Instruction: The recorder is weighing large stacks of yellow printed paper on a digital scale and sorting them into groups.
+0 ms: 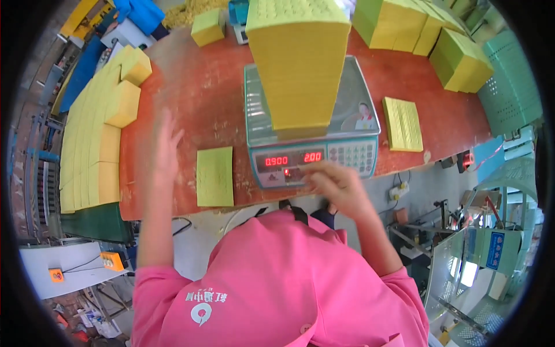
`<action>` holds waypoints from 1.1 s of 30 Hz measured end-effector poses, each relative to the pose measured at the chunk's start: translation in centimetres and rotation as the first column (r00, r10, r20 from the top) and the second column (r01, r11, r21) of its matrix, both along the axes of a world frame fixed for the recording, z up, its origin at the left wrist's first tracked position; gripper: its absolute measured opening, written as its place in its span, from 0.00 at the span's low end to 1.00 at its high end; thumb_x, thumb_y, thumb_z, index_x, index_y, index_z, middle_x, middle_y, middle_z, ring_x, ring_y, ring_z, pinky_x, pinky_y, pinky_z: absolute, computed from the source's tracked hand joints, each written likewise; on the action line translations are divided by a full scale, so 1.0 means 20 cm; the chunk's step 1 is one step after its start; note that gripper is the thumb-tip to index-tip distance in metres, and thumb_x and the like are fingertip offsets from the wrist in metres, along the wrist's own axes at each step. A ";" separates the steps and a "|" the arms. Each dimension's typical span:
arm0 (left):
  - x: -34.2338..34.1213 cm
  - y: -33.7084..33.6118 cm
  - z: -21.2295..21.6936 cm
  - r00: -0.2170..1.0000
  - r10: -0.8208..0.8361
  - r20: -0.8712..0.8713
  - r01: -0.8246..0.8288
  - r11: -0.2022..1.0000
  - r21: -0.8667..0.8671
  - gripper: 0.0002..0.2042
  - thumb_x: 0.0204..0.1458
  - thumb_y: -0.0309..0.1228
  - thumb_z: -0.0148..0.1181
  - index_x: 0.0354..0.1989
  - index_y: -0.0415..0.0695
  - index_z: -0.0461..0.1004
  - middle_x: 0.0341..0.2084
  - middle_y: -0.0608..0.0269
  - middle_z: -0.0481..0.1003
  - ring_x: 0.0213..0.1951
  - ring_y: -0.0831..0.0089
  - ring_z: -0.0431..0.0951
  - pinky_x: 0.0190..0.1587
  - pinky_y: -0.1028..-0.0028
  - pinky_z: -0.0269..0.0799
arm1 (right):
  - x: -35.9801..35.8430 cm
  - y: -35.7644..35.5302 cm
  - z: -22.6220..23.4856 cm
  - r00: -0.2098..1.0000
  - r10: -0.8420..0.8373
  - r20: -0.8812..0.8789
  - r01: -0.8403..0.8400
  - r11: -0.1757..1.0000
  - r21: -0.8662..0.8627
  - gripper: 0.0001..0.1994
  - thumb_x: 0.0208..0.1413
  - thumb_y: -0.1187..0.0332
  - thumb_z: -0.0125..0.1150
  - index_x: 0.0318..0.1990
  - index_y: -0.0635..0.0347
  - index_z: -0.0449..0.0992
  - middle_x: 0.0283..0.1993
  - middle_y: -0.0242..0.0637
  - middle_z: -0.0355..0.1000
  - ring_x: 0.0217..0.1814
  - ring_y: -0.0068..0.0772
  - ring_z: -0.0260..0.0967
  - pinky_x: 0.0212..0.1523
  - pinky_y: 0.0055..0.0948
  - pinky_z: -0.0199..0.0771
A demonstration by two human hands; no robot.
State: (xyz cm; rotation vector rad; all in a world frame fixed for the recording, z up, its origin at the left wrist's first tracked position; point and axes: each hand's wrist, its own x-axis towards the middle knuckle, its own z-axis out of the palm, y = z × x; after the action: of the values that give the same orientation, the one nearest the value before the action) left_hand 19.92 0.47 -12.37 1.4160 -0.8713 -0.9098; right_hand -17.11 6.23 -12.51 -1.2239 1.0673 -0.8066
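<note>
A tall block of stacked yellow paper sheets [303, 75] stands upright on the metal pan of a digital scale [254, 124], whose red display is lit. Over the front panel of the scale hovers my right hand [338, 184], its fingers curled together and nothing visible in them. My left hand [165, 139] is raised above the red tabletop, left of the scale. Motion blurs it, but the thumb stands apart and I see no object in it. Between that hand and the scale lies a thin yellow stack [215, 177]; another thin yellow stack [403, 124] lies right of the scale.
Rows of yellow paper blocks [95, 139] line the left side of the red table [202, 87]. More yellow blocks [399, 26] stand at the back right, beside green perforated crates [511, 81]. A small yellow block [208, 28] sits at the far edge.
</note>
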 end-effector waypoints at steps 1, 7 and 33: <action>-0.08 -0.10 0.18 0.987 -0.066 -0.146 0.069 0.997 0.021 0.32 0.62 0.50 0.47 0.67 0.40 0.56 0.65 0.51 0.59 0.67 0.59 0.58 0.64 0.56 0.58 | -0.08 -0.06 -0.01 0.996 -0.086 0.029 0.088 0.991 -0.099 0.10 0.60 0.70 0.55 0.44 0.68 0.76 0.33 0.35 0.76 0.35 0.25 0.73 0.36 0.27 0.73; -0.36 -0.79 0.65 0.821 -0.566 -0.079 0.568 0.823 -0.002 0.26 0.61 0.49 0.51 0.60 0.41 0.68 0.53 0.57 0.74 0.56 0.66 0.72 0.57 0.64 0.67 | -0.36 -0.63 -0.01 0.937 -0.337 0.095 0.348 0.863 -0.367 0.11 0.60 0.70 0.53 0.42 0.67 0.77 0.32 0.33 0.75 0.32 0.20 0.69 0.33 0.21 0.69; -0.87 -0.73 0.73 0.732 -0.622 -0.279 0.679 0.631 0.374 0.25 0.59 0.45 0.54 0.59 0.40 0.68 0.49 0.58 0.77 0.46 0.70 0.80 0.49 0.70 0.76 | -0.26 -0.16 -0.26 0.839 -0.227 0.494 -0.004 0.906 0.423 0.21 0.67 0.55 0.46 0.55 0.65 0.71 0.49 0.39 0.75 0.48 0.31 0.73 0.50 0.31 0.73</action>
State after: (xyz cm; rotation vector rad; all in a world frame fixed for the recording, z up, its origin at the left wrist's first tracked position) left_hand 2.49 -14.21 2.23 1.4129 -1.1575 -1.8519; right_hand -22.26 2.99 -17.79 -0.5254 0.7897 -0.8929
